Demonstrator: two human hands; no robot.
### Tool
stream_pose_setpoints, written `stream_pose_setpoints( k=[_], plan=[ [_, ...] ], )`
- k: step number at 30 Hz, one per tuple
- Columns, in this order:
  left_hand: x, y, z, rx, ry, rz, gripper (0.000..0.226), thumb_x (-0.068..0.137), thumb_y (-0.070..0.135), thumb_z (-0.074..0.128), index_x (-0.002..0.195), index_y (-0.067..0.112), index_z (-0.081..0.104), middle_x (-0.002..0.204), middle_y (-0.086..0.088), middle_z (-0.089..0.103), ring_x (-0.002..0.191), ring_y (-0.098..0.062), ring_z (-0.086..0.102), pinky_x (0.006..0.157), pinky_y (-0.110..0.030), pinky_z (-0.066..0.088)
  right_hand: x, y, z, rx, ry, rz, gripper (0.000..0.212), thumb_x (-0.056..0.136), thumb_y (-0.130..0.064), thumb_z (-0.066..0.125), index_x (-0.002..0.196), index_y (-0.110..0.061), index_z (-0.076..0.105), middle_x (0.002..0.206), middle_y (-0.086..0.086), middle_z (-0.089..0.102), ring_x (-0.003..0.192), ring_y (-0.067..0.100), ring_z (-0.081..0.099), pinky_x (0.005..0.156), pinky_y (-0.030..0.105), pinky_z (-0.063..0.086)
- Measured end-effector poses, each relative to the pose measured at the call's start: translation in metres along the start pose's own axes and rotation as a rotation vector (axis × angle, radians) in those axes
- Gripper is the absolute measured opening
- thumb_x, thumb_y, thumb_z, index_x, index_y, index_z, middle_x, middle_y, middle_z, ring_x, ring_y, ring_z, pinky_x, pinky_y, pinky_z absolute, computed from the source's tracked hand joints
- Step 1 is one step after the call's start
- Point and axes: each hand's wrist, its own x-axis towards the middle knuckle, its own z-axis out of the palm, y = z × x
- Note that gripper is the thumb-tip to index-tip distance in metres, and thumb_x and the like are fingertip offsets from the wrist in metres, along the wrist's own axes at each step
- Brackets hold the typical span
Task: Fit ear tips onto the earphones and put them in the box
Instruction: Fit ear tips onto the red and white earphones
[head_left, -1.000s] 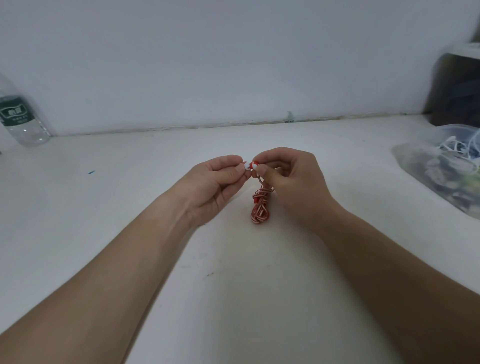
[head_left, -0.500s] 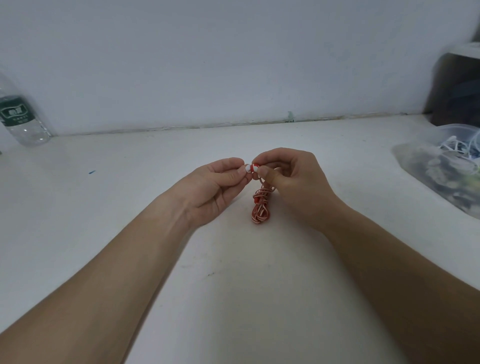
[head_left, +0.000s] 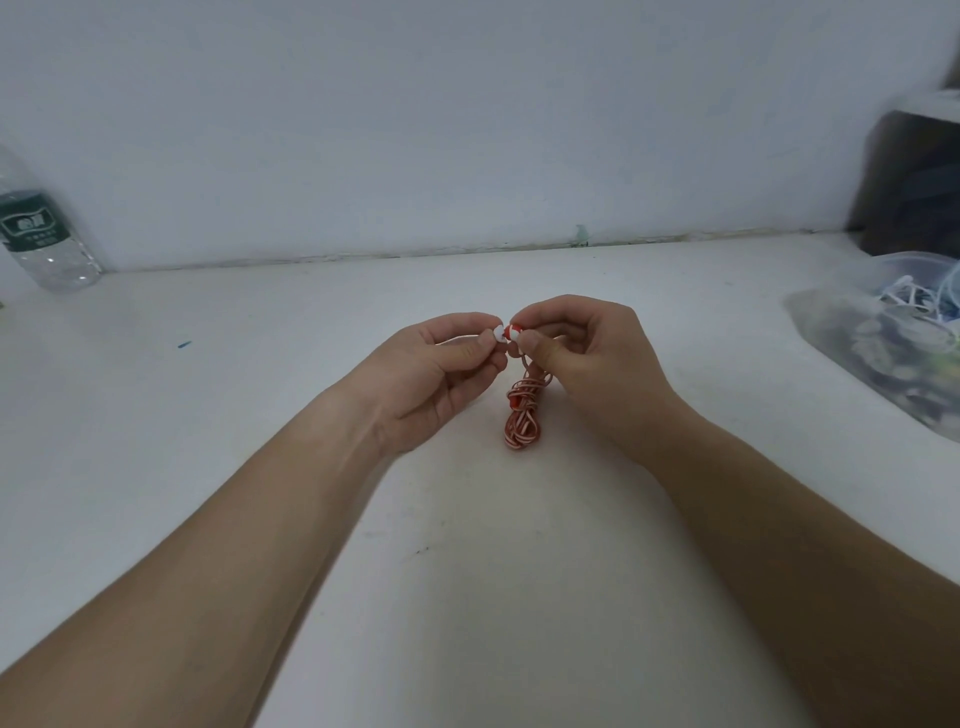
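A white table (head_left: 260, 467) is filling the view, and both forearms are reaching forward over it. The left hand (head_left: 431, 374) is pinching a small white ear tip (head_left: 497, 332) between thumb and forefinger. The right hand (head_left: 597, 374) is pinching the red earphone (head_left: 513, 332) in the same way. The tip is touching the earphone's end, or very nearly; I cannot tell if it is already seated. The red-and-white cable (head_left: 522, 421) is hanging from the right hand in a tied bundle that is resting on the table between the hands. Farther right, well apart, a clear plastic box (head_left: 821, 332) is holding other earphones. A water bottle (head_left: 41, 244) is standing far left by the wall (head_left: 467, 130). The risk, as I am judging it: the tip is small and probably soft, so if pushed on crooked it may fold, or slip from the fingers and roll away.
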Motion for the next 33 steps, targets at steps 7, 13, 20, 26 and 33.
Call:
stream_pose_setpoints(
  k=[7,13,20,26,33],
  plan=[
    [-0.001,-0.002,0.0021,-0.057,0.007,-0.017,0.015,0.093,-0.004,0.057,0.096,0.006,0.068,0.08,-0.009,0.073,0.068,-0.011,0.071,0.064,-0.016,0.058,-0.0003,-0.0009,-0.0007,0.038,-0.044,0.015,0.008,0.09,-0.002,0.07,0.093,-0.009,0.072,0.076,0.002,0.073,0.066,0.007,0.065,0.066,0.019,0.051],
    [-0.0001,-0.0023,0.0016,-0.054,0.001,-0.014,0.014,0.091,-0.003,0.059,0.097,0.005,0.069,0.084,-0.009,0.073,0.071,-0.011,0.071,0.064,-0.016,0.058,0.0003,-0.0024,-0.0015,0.029,-0.036,0.013,0.01,0.09,-0.001,0.07,0.093,-0.01,0.073,0.079,0.005,0.075,0.074,0.011,0.07,0.068,0.021,0.054],
    [0.0009,-0.0006,0.0021,-0.027,0.02,0.031,0.015,0.091,-0.003,0.061,0.102,0.002,0.068,0.089,-0.013,0.074,0.077,-0.016,0.074,0.067,-0.017,0.058,0.0004,-0.0036,-0.0031,0.022,0.027,0.025,0.007,0.091,-0.004,0.07,0.096,-0.005,0.073,0.086,0.016,0.075,0.081,0.038,0.069,0.072,0.032,0.058],
    [0.0017,0.0002,0.0022,0.003,0.014,0.047,0.019,0.089,0.001,0.064,0.107,-0.002,0.07,0.094,-0.013,0.075,0.083,-0.017,0.073,0.077,-0.019,0.059,-0.0002,-0.0028,-0.0036,-0.001,0.044,0.027,0.007,0.089,-0.006,0.072,0.094,-0.011,0.073,0.084,0.013,0.076,0.084,0.037,0.07,0.077,0.041,0.058],
    [0.0017,-0.0013,0.0012,0.003,0.019,0.081,0.025,0.075,0.002,0.07,0.1,0.002,0.072,0.095,-0.014,0.075,0.084,-0.018,0.073,0.076,-0.019,0.059,0.0,-0.0045,-0.0028,0.055,0.047,0.051,0.011,0.094,-0.003,0.064,0.096,-0.011,0.071,0.079,0.003,0.074,0.069,0.005,0.067,0.067,0.018,0.052]
  ],
)
